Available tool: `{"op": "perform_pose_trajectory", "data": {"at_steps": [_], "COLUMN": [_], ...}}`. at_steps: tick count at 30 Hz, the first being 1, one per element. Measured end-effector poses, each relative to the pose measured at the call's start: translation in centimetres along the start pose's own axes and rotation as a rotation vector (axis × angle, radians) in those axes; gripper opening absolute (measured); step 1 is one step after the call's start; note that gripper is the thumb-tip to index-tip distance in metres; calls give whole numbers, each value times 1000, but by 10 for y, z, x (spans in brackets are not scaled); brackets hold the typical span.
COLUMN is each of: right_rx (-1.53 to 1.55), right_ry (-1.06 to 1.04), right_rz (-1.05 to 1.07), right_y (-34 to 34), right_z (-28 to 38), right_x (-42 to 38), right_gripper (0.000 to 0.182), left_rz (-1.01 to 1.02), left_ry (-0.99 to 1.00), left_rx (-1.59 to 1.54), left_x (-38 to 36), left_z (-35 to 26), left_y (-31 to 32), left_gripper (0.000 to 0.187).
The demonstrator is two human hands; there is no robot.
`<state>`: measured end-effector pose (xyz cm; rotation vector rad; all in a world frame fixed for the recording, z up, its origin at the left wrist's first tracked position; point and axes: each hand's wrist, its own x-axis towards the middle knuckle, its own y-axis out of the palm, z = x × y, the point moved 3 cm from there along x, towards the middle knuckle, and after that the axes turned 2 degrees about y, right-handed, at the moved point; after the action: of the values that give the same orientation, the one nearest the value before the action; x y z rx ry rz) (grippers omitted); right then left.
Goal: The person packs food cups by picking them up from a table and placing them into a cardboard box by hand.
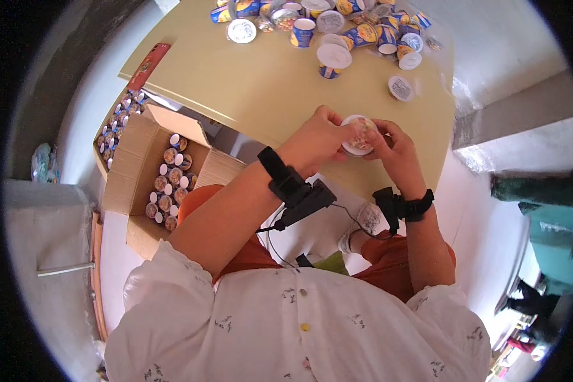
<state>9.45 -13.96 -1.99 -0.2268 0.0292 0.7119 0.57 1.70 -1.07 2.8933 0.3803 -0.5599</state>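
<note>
Both of my hands hold one small round cup [359, 135] with a white rim and mixed contents showing inside. My left hand [316, 141] grips its left side with thumb and fingers on the rim. My right hand [395, 149] closes on its right side. The cup is above the near edge of a yellow-green table [267, 83]. A black device is strapped to each wrist, with a cable running from the left one.
Several blue and yellow cups and loose white lids [333, 55] lie scattered at the table's far side. An open cardboard box [140, 165] of packed cups stands on the floor at left, with another box behind it. A red strip [149, 65] lies at the table's left edge.
</note>
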Motion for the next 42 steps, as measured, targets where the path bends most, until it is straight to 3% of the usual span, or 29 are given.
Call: {"op": "perform_pose_trajectory", "data": {"at_steps": [9,11,12,15,17,18,20,23,27,33,35,40,42], "right_rx": [57,105,129,214,254,257,255,214,152,-61,-78,-28,-21], "right_ry": [-203,-279,-301,-367,-390,-395,-356,-309,-181,46,58,181,218], "right_rz": [-62,4,55,142,217,269,351,464,581,691,723,723,725], "right_y": [30,49,62,106,137,154,190,245,309,390,412,454,466], "right_z": [97,115,126,141,147,145,139,126,101,43,15,-54,-76], "right_x": [12,18,18,19,21,27,29,43,62,97,110,133,142], "right_gripper": [40,42,41,39,39,41,43,46,45,46,49,44,43], "left_rz": [-64,-114,-4,-46,-107,-68,-154,-283,-327,-408,-534,-521,-570], "left_ry": [244,360,354,407,517,551,324,178,130,97,153,96,160], "left_rx": [-150,-125,-100,-90,488,303,-248,-332,-424,-688,-811,-1025,-1043], "left_x": [-49,-73,-88,-127,-147,-153,-166,-177,-183,-166,-153,-117,-105], "left_z": [-75,-92,-103,-109,-101,-91,-77,-44,3,85,119,193,213], "left_y": [-36,-55,-67,-106,-136,-152,-171,-217,-271,-332,-347,-374,-377], "left_gripper": [56,51,43,37,39,39,39,40,39,45,43,38,37]}}
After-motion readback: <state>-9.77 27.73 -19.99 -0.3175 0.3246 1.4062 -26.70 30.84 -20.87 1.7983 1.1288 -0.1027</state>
